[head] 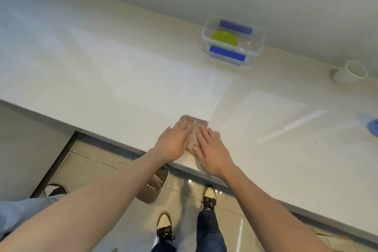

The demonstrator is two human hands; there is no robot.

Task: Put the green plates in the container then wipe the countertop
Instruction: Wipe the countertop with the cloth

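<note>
A clear plastic container [255, 47] with blue latches stands at the back of the white countertop [102, 67], near the wall. Green plates [224, 39] lie inside it. Near the counter's front edge lies a folded pinkish cloth [195, 124]. My left hand [173, 143] and my right hand [212, 149] both rest flat on the cloth, fingers stretched out and side by side. The near part of the cloth is hidden under my hands.
A white paper cup [349, 72] stands at the back right. A blue object [373, 127] is cut off by the right edge. Below the counter's edge a metal bin [153, 188] sits on the tiled floor by my shoes.
</note>
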